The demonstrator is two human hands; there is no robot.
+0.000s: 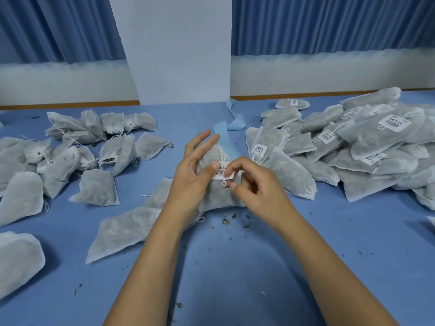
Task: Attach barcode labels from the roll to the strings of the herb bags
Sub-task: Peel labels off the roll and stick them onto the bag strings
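On a blue surface (235, 278), a large heap of labelled bags (367, 142) lay at the right, suggesting much was done. Many unlabelled bags (70, 156) of dried herb lay scattered at the left, still to do. At centre, the left hand (190, 180) held one herb bag (216, 196), thumb pressing its barcode label (221, 174), while the right hand (256, 189) pinched that label round the string (224, 183). A blue backing strip (226, 137) lay behind.
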